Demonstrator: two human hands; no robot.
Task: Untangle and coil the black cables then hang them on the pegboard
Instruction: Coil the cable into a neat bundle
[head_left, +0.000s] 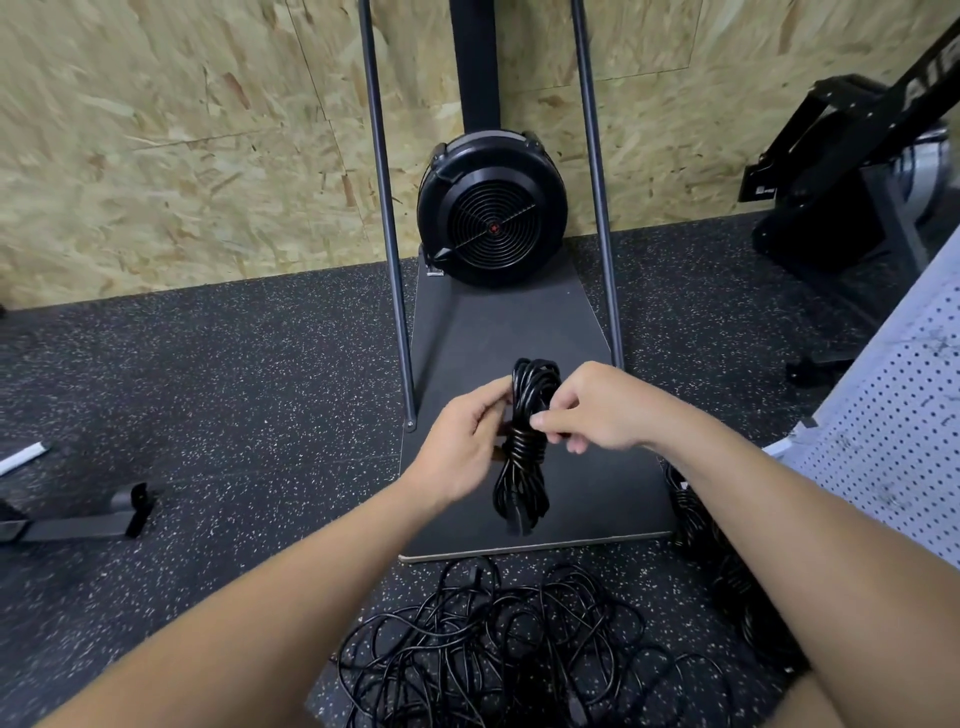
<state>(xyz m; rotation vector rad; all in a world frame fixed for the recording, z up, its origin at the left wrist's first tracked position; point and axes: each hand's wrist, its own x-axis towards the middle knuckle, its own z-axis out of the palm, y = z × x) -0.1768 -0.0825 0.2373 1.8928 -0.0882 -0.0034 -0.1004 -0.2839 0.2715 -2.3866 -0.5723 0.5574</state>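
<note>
A coiled black cable bundle (524, 441) hangs upright between my hands, wrapped tight round its middle with loops above and below. My left hand (462, 447) grips the bundle's left side at the wrapped waist. My right hand (592, 410) pinches the cable at the waist from the right, fingers curled. A loose tangle of black cables (498, 639) lies on the floor below my arms. More black cable (696, 525) lies bunched at the right, partly hidden by my right forearm. The white pegboard (898, 426) leans at the far right.
A black fan-wheel exercise machine (491, 208) stands on a dark platform (597, 499) against the chipboard wall, with two slanted metal poles (387, 208). Another black machine (852, 171) is at the upper right. A metal foot bar (78, 525) lies on the speckled rubber floor at left.
</note>
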